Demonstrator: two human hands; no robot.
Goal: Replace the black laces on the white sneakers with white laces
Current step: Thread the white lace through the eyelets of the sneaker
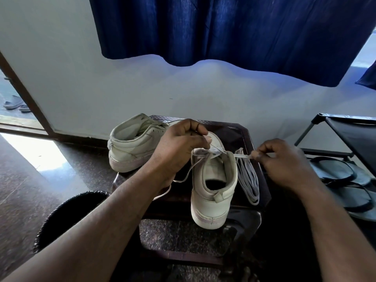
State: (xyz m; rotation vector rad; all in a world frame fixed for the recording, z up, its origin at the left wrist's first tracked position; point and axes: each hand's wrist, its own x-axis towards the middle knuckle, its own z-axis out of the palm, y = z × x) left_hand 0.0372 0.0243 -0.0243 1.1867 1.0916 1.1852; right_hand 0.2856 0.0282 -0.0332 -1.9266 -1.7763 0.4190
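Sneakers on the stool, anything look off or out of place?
Only the far sneaker: it lies tipped on its side, while the near sneaker stands upright as both hands thread its white lace. Nothing looks damaged.

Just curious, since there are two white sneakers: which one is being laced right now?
The nearer white leather sneaker, heel toward the camera; both hands pull its white lace. The farther sneaker sits untouched.

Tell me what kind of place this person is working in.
Probably a room in a home, near the entrance. A blue curtain hangs on the wall, a shoe rack with sandals stands on the right, and the sneakers sit on a small dark table over a polished stone floor.
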